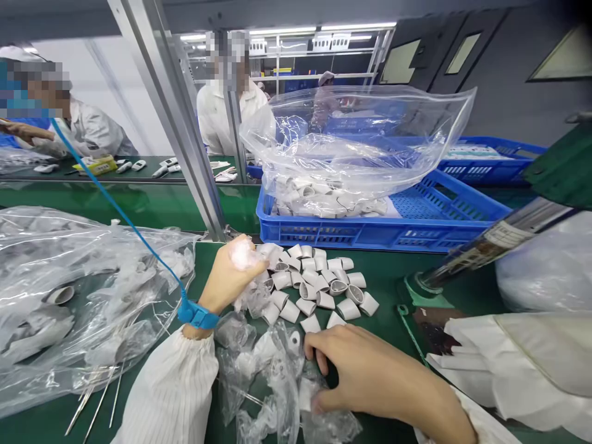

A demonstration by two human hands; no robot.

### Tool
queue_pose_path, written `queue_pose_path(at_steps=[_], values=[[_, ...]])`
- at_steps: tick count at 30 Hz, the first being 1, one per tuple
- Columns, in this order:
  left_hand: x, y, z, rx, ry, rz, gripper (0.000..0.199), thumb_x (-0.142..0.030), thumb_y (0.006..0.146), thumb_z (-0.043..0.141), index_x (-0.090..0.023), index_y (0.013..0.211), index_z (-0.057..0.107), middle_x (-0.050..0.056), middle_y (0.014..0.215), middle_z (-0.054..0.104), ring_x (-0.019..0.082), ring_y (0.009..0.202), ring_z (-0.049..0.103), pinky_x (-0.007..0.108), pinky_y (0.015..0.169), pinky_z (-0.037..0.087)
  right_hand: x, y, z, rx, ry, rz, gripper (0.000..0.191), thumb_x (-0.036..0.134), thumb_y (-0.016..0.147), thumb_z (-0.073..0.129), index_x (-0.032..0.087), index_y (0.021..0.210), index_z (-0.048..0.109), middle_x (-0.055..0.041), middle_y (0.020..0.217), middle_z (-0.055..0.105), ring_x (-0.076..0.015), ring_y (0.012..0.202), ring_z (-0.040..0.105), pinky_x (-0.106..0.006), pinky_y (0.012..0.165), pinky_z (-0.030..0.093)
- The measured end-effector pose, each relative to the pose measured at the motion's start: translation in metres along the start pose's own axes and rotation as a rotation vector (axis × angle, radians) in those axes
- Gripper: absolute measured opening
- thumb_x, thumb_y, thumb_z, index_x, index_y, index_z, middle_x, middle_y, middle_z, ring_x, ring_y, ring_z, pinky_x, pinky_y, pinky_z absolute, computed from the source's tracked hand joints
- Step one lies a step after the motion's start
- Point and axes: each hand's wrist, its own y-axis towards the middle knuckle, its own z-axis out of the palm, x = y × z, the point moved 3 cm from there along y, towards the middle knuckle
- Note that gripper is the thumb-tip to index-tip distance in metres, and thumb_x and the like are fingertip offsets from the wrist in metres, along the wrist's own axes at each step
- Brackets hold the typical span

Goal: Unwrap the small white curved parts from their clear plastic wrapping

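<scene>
My left hand (231, 274), with a blue wrist strap (198, 316), is closed around a crumpled clear plastic bag (244, 254). Beside it on the green work surface lies a spread of short white oval sleeves (319, 280), hollow at the ends. My right hand (356, 364) reaches over the near side of these, its thumb and fingers apart. Below its fingertips are small clear bags (282, 382) with white parts inside; the thumb touches one of them. Whether the curled fingers behind touch anything is hidden.
A large clear bag (97, 277) with white parts and thin metal rods (99, 394) lies left. A blue crate (314, 231) with bagged parts stands behind. A metal post (178, 123) and a green-based tool stand (462, 265) flank the area. Co-workers sit across the line.
</scene>
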Motion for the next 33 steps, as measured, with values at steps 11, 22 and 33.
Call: queue_pose_path(at_steps=[11, 22, 33], values=[[0.007, 0.001, -0.002, -0.028, 0.028, 0.026, 0.034, -0.043, 0.08, 0.07, -0.019, 0.07, 0.049, -0.005, 0.065, 0.046, 0.013, 0.06, 0.043, 0.025, 0.061, 0.037, -0.015, 0.006, -0.015, -0.118, 0.214, -0.172, 0.015, 0.021, 0.089, 0.059, 0.02, 0.075, 0.055, 0.0015, 0.079, 0.06, -0.0135, 0.069, 0.053, -0.023, 0.065, 0.038], [0.012, 0.003, 0.002, 0.01, -0.006, 0.06, 0.022, -0.038, 0.083, 0.066, -0.018, 0.091, 0.067, 0.007, 0.103, 0.07, 0.024, 0.094, 0.066, 0.032, 0.086, 0.048, -0.061, 0.028, -0.031, -0.653, 0.853, -0.159, 0.039, 0.047, 0.084, 0.068, 0.024, 0.105, 0.043, -0.0065, 0.118, 0.061, -0.0174, 0.083, 0.062, -0.027, 0.071, 0.051], [0.012, 0.001, 0.007, -0.024, 0.001, 0.038, 0.027, -0.04, 0.076, 0.074, -0.02, 0.079, 0.057, -0.003, 0.075, 0.059, 0.016, 0.07, 0.056, 0.025, 0.066, 0.044, -0.047, 0.046, -0.077, -0.596, 0.267, -0.061, 0.035, 0.045, 0.088, 0.059, 0.026, 0.113, 0.073, -0.0064, 0.123, 0.063, -0.0261, 0.109, 0.06, -0.034, 0.089, 0.047]])
